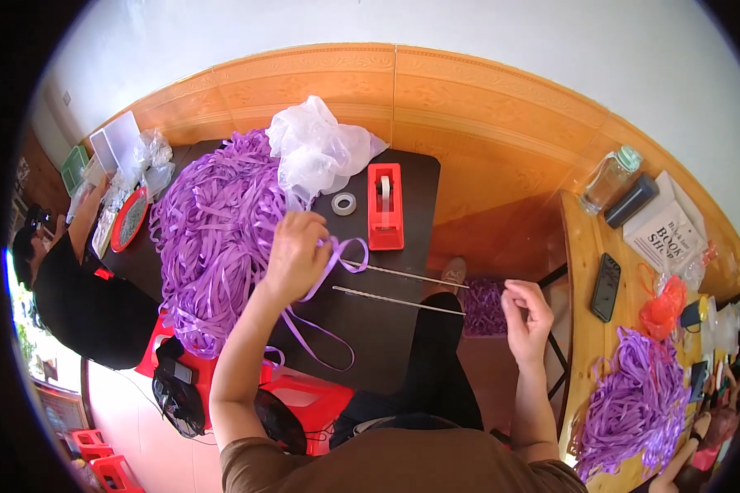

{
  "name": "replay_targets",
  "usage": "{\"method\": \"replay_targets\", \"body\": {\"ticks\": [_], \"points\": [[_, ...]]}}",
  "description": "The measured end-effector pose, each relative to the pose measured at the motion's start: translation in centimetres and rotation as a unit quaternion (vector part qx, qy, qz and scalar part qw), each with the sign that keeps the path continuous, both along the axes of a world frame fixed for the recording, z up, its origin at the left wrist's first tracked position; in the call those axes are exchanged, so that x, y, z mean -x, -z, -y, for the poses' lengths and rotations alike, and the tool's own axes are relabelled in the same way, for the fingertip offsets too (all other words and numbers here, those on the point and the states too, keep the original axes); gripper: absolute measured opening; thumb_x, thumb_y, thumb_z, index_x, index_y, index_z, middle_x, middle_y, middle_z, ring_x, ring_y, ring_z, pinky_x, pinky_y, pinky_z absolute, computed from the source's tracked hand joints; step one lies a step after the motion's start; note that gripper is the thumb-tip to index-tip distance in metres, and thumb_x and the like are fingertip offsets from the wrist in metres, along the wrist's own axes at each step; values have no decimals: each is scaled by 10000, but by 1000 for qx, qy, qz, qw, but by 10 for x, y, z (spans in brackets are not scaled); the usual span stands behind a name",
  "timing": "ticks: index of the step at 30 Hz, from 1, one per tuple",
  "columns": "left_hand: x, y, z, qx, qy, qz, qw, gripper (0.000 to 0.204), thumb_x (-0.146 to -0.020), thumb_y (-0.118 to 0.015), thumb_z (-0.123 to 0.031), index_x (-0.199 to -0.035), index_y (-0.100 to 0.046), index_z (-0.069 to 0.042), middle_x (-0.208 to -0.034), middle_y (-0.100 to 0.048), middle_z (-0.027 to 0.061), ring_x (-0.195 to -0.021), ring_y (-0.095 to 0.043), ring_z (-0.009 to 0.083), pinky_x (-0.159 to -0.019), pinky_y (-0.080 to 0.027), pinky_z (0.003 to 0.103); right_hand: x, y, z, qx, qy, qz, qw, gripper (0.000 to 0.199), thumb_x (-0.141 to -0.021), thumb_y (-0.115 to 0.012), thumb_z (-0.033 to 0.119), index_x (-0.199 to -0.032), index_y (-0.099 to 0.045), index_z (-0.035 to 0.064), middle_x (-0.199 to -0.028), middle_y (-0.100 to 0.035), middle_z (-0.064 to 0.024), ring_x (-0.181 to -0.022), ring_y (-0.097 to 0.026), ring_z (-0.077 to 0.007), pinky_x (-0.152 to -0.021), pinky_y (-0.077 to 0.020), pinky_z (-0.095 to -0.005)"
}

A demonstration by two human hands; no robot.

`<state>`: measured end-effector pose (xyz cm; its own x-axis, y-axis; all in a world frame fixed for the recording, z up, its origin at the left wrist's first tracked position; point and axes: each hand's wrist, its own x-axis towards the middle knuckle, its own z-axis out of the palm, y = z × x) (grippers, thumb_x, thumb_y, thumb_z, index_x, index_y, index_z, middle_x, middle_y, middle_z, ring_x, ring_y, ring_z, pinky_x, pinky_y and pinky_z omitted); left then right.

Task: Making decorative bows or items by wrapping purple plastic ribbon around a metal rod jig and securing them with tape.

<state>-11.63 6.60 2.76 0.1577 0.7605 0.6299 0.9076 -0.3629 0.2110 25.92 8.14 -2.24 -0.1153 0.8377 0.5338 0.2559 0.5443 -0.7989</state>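
Observation:
My left hand (298, 256) is closed on a purple ribbon (327, 335) above the dark table, at the right side of a large heap of purple ribbon (214, 238). A loop of the ribbon curls out to the right of my fingers, and a longer loop hangs below. Two thin metal rods, the upper rod (411, 274) and the lower rod (399, 301), lie roughly parallel and stick out past the table's right edge. Just beyond their right ends my right hand (528, 322) is raised, its fingers half curled and apart, with nothing visible in them.
A red tape dispenser (386, 234), a tape roll (344, 204) and a white plastic bag (316, 148) are on the dark table. At right, a wooden table holds a phone (606, 287), a jar (612, 182) and another ribbon pile (633, 403). A co-worker (90, 304) sits at left.

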Motion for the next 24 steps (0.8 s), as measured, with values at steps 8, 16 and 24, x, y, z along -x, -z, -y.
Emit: {"method": "replay_targets", "body": {"ticks": [8,16,24], "points": [[-127,-67,49,78,261,40,961,84,-776,-608,-85,-781,-548,-27,-618,-542,116,-541,-545,314,-518,-396,436,59,-60,42,190,-353,-144,905,692,-716,-729,-30,-1336,-423,1,-1154,-558,-100,-1054,-548,-191,-905,-426,-303],[-117,-54,25,344,306,288,840,101,-828,-611,-12,-919,-605,32,-671,-637,80,-589,-599,136,-571,-468,265,-17,-44,41,266,-381,-290,837,352,-735,-627,-71,-1085,-590,-68,-711,-617,-122,-526,-534,-111,-467,-402,-204],[-125,-32,24,485,266,405,728,197,-888,-588,-85,-1054,-637,9,-779,-658,29,-687,-571,57,-611,-451,207,-28,-32,37,-22,80,190,978,287,-746,-693,17,-1024,-626,-12,-963,-656,-111,-658,-633,-173,-525,-468,-238]]}}
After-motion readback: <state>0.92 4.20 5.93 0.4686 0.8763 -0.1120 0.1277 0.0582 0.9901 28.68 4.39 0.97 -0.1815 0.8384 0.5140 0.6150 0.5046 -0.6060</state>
